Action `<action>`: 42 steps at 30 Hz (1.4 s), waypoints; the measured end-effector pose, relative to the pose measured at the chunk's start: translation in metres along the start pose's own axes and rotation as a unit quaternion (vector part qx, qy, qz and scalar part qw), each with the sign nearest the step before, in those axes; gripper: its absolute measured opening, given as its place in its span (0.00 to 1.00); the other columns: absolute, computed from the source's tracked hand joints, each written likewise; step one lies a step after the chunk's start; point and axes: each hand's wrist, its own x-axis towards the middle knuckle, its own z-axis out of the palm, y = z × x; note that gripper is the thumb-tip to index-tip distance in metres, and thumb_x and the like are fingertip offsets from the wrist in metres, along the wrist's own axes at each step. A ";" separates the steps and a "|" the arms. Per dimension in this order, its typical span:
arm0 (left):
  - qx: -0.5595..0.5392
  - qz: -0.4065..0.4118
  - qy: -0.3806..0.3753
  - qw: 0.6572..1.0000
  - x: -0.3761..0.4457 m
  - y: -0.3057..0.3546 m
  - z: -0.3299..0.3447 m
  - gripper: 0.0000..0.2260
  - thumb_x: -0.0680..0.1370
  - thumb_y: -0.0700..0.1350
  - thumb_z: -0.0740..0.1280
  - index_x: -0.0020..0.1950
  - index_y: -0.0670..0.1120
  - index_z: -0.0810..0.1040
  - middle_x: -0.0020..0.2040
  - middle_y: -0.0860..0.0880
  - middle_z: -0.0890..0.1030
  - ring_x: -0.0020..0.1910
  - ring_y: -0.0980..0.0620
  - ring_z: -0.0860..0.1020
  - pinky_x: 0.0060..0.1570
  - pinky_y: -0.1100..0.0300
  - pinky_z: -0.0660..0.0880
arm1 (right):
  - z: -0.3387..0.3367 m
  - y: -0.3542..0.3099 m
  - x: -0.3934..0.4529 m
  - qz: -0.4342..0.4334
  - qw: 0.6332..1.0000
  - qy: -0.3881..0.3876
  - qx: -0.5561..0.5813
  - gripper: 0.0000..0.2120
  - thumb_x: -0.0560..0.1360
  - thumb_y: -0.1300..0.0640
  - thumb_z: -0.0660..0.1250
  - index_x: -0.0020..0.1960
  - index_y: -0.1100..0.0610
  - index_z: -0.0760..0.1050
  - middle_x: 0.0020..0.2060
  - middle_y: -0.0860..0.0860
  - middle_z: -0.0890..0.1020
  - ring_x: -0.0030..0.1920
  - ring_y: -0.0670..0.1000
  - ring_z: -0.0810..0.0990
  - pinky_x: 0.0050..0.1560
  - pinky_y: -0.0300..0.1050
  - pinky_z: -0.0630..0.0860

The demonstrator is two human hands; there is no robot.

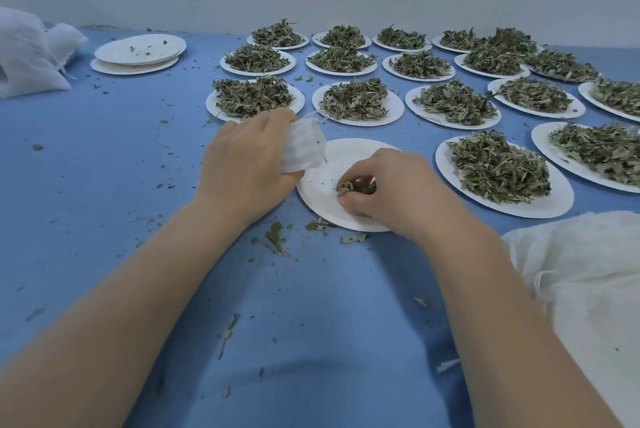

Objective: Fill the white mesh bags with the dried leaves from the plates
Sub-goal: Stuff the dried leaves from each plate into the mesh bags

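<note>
My left hand grips a small white mesh bag at the left rim of a nearly bare white paper plate. The bag bulges and its drawstring sticks out at the top. My right hand lies on that plate, its fingers curled round a small clump of dried leaves. Several other paper plates heaped with dried green leaves cover the blue table to the right and behind.
Two stacked used plates sit at the back left, beside a pile of white mesh bags. More white mesh fabric lies at the near right. Loose leaf crumbs are scattered on the blue tablecloth. A pale wall stands behind.
</note>
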 end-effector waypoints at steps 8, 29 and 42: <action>0.025 0.022 -0.004 0.999 0.000 0.000 -0.001 0.18 0.61 0.41 0.77 0.48 0.37 0.78 0.37 0.41 0.80 0.30 0.40 0.76 0.33 0.55 0.72 | -0.002 -0.001 -0.001 0.007 0.996 0.085 0.013 0.09 0.77 0.58 0.64 0.48 0.53 0.83 0.42 0.51 0.84 0.46 0.51 0.80 0.43 0.37 0.69; -0.104 -0.022 -0.039 0.994 0.000 0.020 -0.005 0.25 0.64 0.52 0.68 0.58 0.42 0.75 0.43 0.48 0.80 0.38 0.43 0.76 0.38 0.61 0.63 | -0.010 -0.017 -0.004 -0.161 0.955 0.120 0.217 0.06 0.71 0.70 0.65 0.45 0.67 0.79 0.41 0.61 0.79 0.45 0.60 0.74 0.48 0.54 0.72; -0.084 0.064 -0.005 0.994 0.000 0.023 -0.005 0.24 0.66 0.53 0.61 0.51 0.36 0.79 0.41 0.44 0.82 0.38 0.45 0.80 0.40 0.58 0.69 | -0.003 -0.024 -0.003 -0.135 0.958 0.141 0.212 0.05 0.67 0.66 0.68 0.33 0.63 0.80 0.32 0.55 0.79 0.33 0.51 0.72 0.35 0.43 0.67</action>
